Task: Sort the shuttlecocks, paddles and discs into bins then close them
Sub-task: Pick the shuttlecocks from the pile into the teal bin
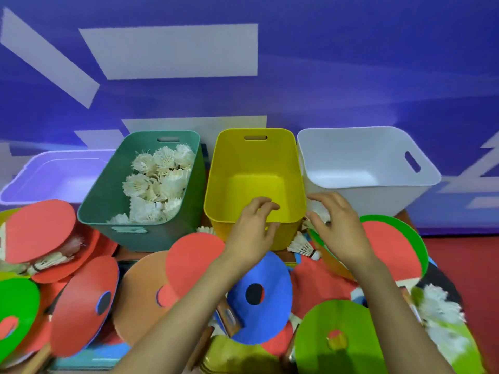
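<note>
Fingers (260, 202) of left hand (251, 236) curled over near rim of yellow bin (253, 163), grip unclear; right hand (340, 228) spread, empty, above loose shuttlecocks (303, 247) just right of it. Pinch one by the cork, carry left to green bin (108, 201) with the others.

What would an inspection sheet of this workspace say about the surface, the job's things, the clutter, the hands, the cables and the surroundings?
Surface: almost hidden under a heap of discs.
Job's things: green bin holds shuttlecocks; yellow bin and white bin look empty; a loose shuttlecock lies by the yellow bin.
Clutter: pale tub far left, behind the discs.
Hands: left hand with fingers curled over the yellow bin's near rim, grip unclear; right hand with fingers spread, holding nothing, above shuttlecocks right of that bin.
Cables: nothing seen.
Surroundings: blue wall with pale patches; red floor at right.
</note>
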`<state>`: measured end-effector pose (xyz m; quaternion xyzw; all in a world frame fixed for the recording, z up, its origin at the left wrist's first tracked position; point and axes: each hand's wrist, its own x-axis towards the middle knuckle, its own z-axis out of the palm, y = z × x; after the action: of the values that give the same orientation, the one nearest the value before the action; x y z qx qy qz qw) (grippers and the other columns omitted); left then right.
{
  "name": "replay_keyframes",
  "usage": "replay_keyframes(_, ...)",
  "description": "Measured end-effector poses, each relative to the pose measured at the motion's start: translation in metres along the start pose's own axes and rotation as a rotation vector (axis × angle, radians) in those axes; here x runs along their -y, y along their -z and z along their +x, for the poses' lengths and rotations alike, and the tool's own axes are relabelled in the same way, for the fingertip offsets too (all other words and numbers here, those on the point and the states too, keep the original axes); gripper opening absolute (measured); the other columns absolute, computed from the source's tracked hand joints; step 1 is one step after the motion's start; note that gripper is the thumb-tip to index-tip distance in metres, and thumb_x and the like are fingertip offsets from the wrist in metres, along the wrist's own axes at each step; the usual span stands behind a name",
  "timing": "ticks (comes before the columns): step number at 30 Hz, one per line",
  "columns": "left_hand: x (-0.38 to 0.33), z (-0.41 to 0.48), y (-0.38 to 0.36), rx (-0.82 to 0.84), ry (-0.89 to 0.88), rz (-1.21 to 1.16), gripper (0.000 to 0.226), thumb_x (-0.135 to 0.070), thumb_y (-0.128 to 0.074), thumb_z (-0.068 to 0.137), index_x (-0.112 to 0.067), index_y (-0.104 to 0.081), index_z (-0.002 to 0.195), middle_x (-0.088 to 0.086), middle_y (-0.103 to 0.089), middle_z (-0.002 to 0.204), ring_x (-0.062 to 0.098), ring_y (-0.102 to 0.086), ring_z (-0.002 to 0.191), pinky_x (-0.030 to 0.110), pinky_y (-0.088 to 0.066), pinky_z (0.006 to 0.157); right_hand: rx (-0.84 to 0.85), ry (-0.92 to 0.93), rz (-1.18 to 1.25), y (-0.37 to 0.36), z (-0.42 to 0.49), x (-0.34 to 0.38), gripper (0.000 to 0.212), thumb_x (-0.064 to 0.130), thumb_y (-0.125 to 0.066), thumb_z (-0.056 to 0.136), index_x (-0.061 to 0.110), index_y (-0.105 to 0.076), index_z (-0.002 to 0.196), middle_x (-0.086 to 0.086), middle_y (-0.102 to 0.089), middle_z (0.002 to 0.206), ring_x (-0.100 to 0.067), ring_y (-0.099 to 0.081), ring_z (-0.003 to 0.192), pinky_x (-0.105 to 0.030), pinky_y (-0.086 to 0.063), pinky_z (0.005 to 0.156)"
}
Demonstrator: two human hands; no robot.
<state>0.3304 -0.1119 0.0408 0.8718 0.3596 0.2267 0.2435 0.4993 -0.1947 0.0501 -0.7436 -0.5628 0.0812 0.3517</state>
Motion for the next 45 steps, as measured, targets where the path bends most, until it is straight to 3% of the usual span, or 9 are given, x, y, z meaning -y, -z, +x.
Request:
replay_keyframes(4,-0.032,0.002,-0.045,0.114,-0.07,-0.011,0.032,-0.009,-0.057,0.087,-0.008,-0.057,0.119,0.009,-0.053,0.123,0.023,-0.047,0.117,0.024,-0.032,0.101,0.02,-0.101,-0.045,0.011,-0.014,-0.048,0.031,0.012,-0.062,0.088,0.01,-0.06,0.118,-0.008,-0.056,0.116,-0.025,-0.053,0.109,-0.034,-0.042,0.094)
replay_keyframes(6,-0.042,0.004,-0.067,0.128,-0.114,0.045,0.034,-0.006,-0.053,0.083,-0.004,-0.059,0.115,0.014,-0.054,0.123,0.03,-0.047,0.119,0.033,-0.037,0.104,0.077,-0.176,-0.077,0.01,-0.016,-0.07,0.034,0.012,-0.062,0.087,0.011,-0.058,0.121,-0.009,-0.055,0.119,-0.025,-0.051,0.112,-0.032,-0.038,0.095)
replay_keyframes(11,-0.055,0.008,-0.104,0.122,-0.242,0.15,0.032,-0.01,-0.045,0.077,-0.004,-0.064,0.102,0.017,-0.058,0.118,0.029,-0.051,0.113,0.032,-0.049,0.089,0.233,-0.272,-0.086,-0.004,-0.015,-0.108,0.038,0.011,-0.06,0.085,0.014,-0.055,0.123,-0.009,-0.051,0.122,-0.026,-0.046,0.116,-0.033,-0.037,0.099)
replay_keyframes(15,-0.045,0.011,-0.126,0.222,-0.108,0.205,0.035,-0.002,-0.05,0.081,-0.002,-0.061,0.115,0.021,-0.051,0.128,0.036,-0.051,0.117,0.038,-0.049,0.094,0.334,-0.299,-0.116,-0.013,-0.005,-0.124,0.041,0.009,-0.059,0.085,0.017,-0.054,0.125,-0.009,-0.049,0.126,-0.026,-0.044,0.12,-0.032,-0.035,0.104)
replay_keyframes(20,-0.044,0.024,-0.134,0.319,0.065,0.135,0.048,-0.003,-0.044,0.089,-0.005,-0.042,0.136,0.013,-0.038,0.142,0.027,-0.035,0.13,0.026,-0.024,0.108,0.426,-0.234,-0.106,-0.023,0.017,-0.134,0.062,-0.007,-0.047,0.084,0.021,-0.041,0.14,-0.008,-0.041,0.136,-0.027,-0.04,0.124,-0.035,-0.033,0.107)
replay_keyframes(25,-0.047,0.046,-0.152,0.339,0.236,0.072,0.056,0.003,-0.043,0.085,-0.002,-0.032,0.14,0.018,-0.026,0.148,0.034,-0.029,0.135,0.036,-0.025,0.112,0.492,-0.233,-0.232,-0.032,0.034,-0.143,0.064,-0.006,-0.044,0.084,0.02,-0.035,0.142,-0.008,-0.04,0.137,-0.03,-0.037,0.124,-0.04,-0.036,0.104)
replay_keyframes(32,-0.05,0.073,-0.152,0.467,0.332,0.111,0.037,0.004,-0.047,0.08,-0.002,-0.045,0.116,0.02,-0.052,0.122,0.037,-0.046,0.111,0.04,-0.039,0.087,0.48,-0.298,-0.389,-0.033,0.03,-0.151,0.045,-0.007,-0.045,0.08,0.008,-0.044,0.122,-0.016,-0.059,0.115,-0.033,-0.055,0.103,-0.038,-0.048,0.08)
replay_keyframes(38,-0.055,0.066,-0.144,0.324,0.228,0.209,0.025,0.005,-0.052,0.082,-0.01,-0.046,0.102,0.013,-0.06,0.103,0.033,-0.055,0.096,0.04,-0.04,0.066,0.426,-0.363,-0.252,-0.027,0.032,-0.149,0.037,0.002,-0.051,0.084,0.013,-0.049,0.12,-0.011,-0.064,0.106,-0.032,-0.06,0.095,-0.035,-0.05,0.077)
replay_keyframes(45,-0.061,0.039,-0.115,-0.029,0.0,0.101,0.006,-0.011,-0.054,0.091,-0.01,-0.048,0.093,0.006,-0.056,0.087,0.023,-0.049,0.085,0.039,-0.043,0.061,0.163,-0.258,0.09,-0.002,0.022,-0.13,0.025,0.004,-0.058,0.087,0.016,-0.061,0.109,0.003,-0.059,0.091,-0.016,-0.059,0.083,-0.03,-0.049,0.079)
